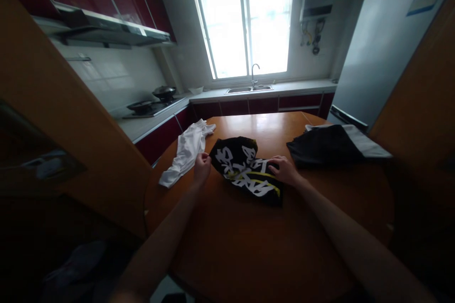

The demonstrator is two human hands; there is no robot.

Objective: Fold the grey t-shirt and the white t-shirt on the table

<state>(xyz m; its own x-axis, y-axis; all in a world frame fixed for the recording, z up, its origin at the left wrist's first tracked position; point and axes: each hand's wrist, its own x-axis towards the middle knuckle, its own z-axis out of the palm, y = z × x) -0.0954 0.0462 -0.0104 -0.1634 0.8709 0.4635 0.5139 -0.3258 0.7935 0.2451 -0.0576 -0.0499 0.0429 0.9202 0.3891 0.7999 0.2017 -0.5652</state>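
Forearms (pixel 330 210) span tbl (pixel 234 246), room btwn, L grip (pixel 202 166) pinched on L edge of blk cloth (pixel 241 163), R grip (pixel 285 170) apart atop it.

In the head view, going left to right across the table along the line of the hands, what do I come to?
White cloth → left hand → black cloth with white lettering and yellow stripes → right hand → plain dark cloth.

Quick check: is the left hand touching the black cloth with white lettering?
Touching: the head view shows the left hand with its fingertips pinching the left edge of the black cloth.
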